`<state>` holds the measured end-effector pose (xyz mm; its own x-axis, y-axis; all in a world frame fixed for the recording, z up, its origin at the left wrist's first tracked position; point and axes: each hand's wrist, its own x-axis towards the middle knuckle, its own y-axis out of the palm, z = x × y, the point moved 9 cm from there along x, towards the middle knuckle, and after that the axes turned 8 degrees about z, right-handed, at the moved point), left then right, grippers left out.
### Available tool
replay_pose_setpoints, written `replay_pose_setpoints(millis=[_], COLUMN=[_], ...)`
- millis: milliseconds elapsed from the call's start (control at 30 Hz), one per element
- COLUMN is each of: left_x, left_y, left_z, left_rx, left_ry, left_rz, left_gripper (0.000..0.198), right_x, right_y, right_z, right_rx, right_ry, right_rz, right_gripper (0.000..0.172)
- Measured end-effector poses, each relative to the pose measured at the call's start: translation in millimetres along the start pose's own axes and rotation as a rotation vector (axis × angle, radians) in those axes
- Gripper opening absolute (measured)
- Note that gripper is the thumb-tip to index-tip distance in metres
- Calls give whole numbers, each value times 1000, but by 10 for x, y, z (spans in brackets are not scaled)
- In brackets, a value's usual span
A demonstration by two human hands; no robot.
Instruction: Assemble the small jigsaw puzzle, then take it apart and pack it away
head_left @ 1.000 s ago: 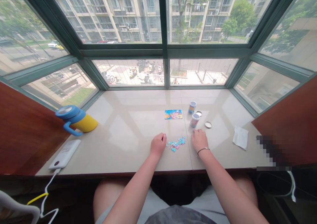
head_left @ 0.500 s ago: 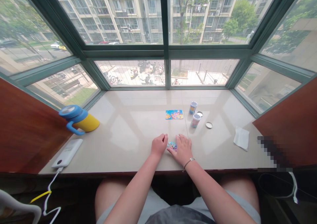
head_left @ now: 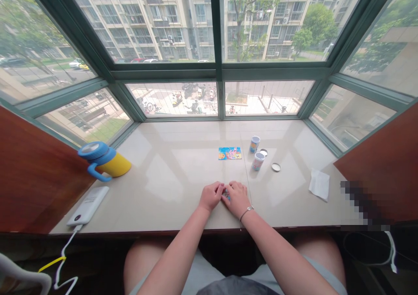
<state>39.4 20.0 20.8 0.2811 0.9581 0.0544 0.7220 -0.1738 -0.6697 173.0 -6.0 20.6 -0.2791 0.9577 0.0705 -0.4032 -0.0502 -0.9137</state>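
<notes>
My left hand (head_left: pixel 211 196) and my right hand (head_left: pixel 238 197) rest side by side on the beige sill (head_left: pixel 170 173), fingers curled over a small heap of blue and pink puzzle pieces (head_left: pixel 226 193), which they mostly hide. A thin bracelet circles my right wrist. Beyond the hands lies a finished colourful puzzle card (head_left: pixel 230 153). Two small printed tins (head_left: pixel 257 160) (head_left: pixel 254 144) stand to its right, with their round lids (head_left: pixel 276 167) lying beside them.
A yellow bottle with a blue lid (head_left: pixel 102 161) lies on its side at the left. A white power bank (head_left: pixel 88 206) with a cable sits near the left front edge. A white tissue (head_left: pixel 319 184) lies at the right. Windows surround the sill.
My right hand swept left across the puzzle pieces and gathered them against my left hand. The scattered pieces are now bunched and covered by both hands.
</notes>
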Motion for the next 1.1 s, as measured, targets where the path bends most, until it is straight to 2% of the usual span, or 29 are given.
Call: replay_pose_setpoints(millis=[167, 400, 667, 900, 1100], left_x=[-16, -10, 1, 6, 11], left_y=[-6, -75, -56, -45, -41], left_z=[-59, -44, -20, 10, 6], left_rx=[4, 74, 83, 94, 79], left_ry=[55, 9, -23, -42, 3], left_rz=[3, -99, -91, -99, -110], left_gripper=[41, 40, 41, 41, 39], right_x=[-7, -39, -45, -40, -45], right_y=[5, -13, 19, 78, 90], right_z=[-13, -36, -26, -23, -43], right_rx=[-23, -62, -62, -104, -142], right_ry=[26, 93, 59, 50, 75], right_rz=[-4, -49, -63, -38, -45], right_gripper=[22, 22, 14, 21, 28])
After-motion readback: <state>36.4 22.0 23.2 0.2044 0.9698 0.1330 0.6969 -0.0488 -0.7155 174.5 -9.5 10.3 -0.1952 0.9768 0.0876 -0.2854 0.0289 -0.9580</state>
